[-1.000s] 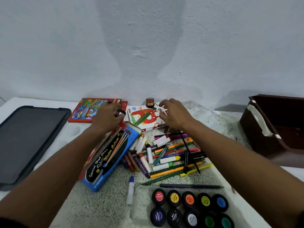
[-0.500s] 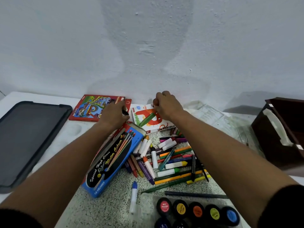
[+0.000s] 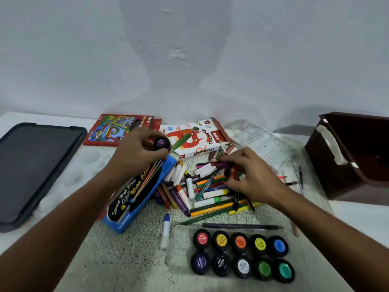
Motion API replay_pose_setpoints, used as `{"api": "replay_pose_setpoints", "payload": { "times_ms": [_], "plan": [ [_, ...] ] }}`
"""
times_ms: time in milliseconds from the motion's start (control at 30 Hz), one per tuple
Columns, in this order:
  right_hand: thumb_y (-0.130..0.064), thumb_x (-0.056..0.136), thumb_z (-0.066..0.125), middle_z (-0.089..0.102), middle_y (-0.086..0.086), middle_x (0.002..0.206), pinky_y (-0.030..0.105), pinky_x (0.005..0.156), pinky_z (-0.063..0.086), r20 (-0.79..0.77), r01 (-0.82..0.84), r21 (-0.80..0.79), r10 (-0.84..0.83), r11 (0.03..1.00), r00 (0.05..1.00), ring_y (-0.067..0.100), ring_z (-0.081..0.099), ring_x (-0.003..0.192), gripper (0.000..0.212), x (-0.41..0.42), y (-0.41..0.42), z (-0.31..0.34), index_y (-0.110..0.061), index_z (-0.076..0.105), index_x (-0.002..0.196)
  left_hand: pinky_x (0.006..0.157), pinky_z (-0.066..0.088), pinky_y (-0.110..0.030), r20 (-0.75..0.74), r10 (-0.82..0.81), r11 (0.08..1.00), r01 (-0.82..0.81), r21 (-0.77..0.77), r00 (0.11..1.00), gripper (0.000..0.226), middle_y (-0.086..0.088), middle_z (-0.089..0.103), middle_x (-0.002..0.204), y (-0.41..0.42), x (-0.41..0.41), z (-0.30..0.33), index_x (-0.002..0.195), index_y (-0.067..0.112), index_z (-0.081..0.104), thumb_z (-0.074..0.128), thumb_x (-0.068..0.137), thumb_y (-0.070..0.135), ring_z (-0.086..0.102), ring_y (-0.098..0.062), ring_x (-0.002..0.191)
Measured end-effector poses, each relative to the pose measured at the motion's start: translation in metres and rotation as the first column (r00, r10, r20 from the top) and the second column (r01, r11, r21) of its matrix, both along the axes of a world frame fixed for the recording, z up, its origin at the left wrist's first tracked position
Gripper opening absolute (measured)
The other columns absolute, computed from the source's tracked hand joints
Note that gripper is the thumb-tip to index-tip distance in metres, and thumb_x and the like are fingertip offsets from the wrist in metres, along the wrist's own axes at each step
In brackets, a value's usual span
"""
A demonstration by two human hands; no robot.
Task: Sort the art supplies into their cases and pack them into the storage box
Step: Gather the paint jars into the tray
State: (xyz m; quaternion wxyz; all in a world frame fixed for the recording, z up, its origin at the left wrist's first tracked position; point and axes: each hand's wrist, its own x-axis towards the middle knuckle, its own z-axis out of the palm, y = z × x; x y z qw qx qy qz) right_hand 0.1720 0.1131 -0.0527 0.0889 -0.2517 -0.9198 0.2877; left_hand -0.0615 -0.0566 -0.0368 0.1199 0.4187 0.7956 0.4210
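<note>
We are gripping a small dark paint pot with a purple lid (image 3: 161, 142) in our left hand (image 3: 136, 152), fingers curled round it above the top end of the blue cardboard water-colour box (image 3: 139, 192). Our right hand (image 3: 246, 175) is pinching a small pot with an orange-red side (image 3: 232, 172) over the loose heap of crayons, white-capped markers and coloured pencils (image 3: 202, 188); blur is hiding just how the fingertips are sitting on it.

Both pots are looking as though they belong in the clear plastic tray of ten poster-paint pots (image 3: 242, 256) lying nearest us, well apart from both hands. We are judging the main risk to be a slip: a round pot held only at the fingertips could drop into the heap and roll under the pencils. Our right forearm is also passing low over the heap, so a careless sweep could scatter pencils toward the table edge.

Behind the heap the white oil-pastels carton (image 3: 195, 140) is lying open, with pastels spilling from its right end, and a red flat pencil case (image 3: 117, 130) is lying to its left. The dark brown storage box (image 3: 357, 157) is standing open at far right, its black lid (image 3: 35, 165) lying at far left. A thin black pencil (image 3: 242, 226) is lying between the heap and the tray, in the way of setting pots down.
</note>
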Motion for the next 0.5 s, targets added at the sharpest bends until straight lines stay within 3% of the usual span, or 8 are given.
{"api": "replay_pose_setpoints", "payload": {
  "times_ms": [133, 267, 433, 500],
  "plan": [
    [-0.019, 0.078, 0.073, 0.046, -0.003, 0.105, 0.004, 0.079, 0.034, -0.073, -0.004, -0.011, 0.004, 1.000, 0.997, -0.007, 0.046, 0.092, 0.034, 0.046, -0.030, -0.020, -0.024, 0.062, 0.109, 0.080, 0.053, -0.018, 0.040, -0.222, 0.975, 0.223, -0.026, 0.974, 0.040, 0.008, 0.062, 0.103, -0.027, 0.050, 0.000, 0.107, 0.024, 0.070, 0.081, 0.069, 0.028, 0.063, -0.004, 0.091],
    [-0.018, 0.084, 0.069, 0.050, -0.006, 0.115, 0.000, 0.082, 0.033, -0.155, 0.021, -0.045, -0.028, 0.999, 0.987, -0.015, 0.045, 0.101, 0.033, 0.063, -0.044, -0.037, -0.024, 0.058, 0.115, 0.076, 0.051, -0.012, -0.014, -0.401, 0.910, 0.397, -0.122, 0.916, 0.042, 0.014, 0.062, 0.099, -0.051, 0.080, -0.008, 0.106, 0.027, 0.070, 0.075, 0.066, 0.039, 0.062, -0.005, 0.093],
    [-0.020, 0.087, 0.068, 0.050, -0.012, 0.120, -0.002, 0.086, 0.031, -0.207, 0.064, -0.081, -0.080, 0.995, 0.975, -0.026, 0.036, 0.106, 0.034, 0.065, -0.046, -0.046, -0.027, 0.057, 0.118, 0.074, 0.051, -0.013, -0.054, -0.455, 0.882, 0.442, -0.166, 0.889, 0.047, 0.014, 0.063, 0.098, -0.073, 0.099, -0.023, 0.106, 0.023, 0.071, 0.067, 0.067, 0.047, 0.062, -0.006, 0.089],
    [-0.019, 0.086, 0.068, 0.045, -0.024, 0.118, 0.003, 0.087, 0.037, -0.233, 0.083, -0.132, -0.113, 0.988, 0.966, -0.027, 0.038, 0.106, 0.034, 0.065, -0.045, -0.045, -0.029, 0.058, 0.117, 0.074, 0.051, -0.013, -0.095, -0.446, 0.887, 0.425, -0.178, 0.890, 0.043, 0.012, 0.064, 0.097, -0.078, 0.104, -0.029, 0.106, 0.021, 0.072, 0.072, 0.068, 0.041, 0.061, -0.006, 0.088]
  ]
}}
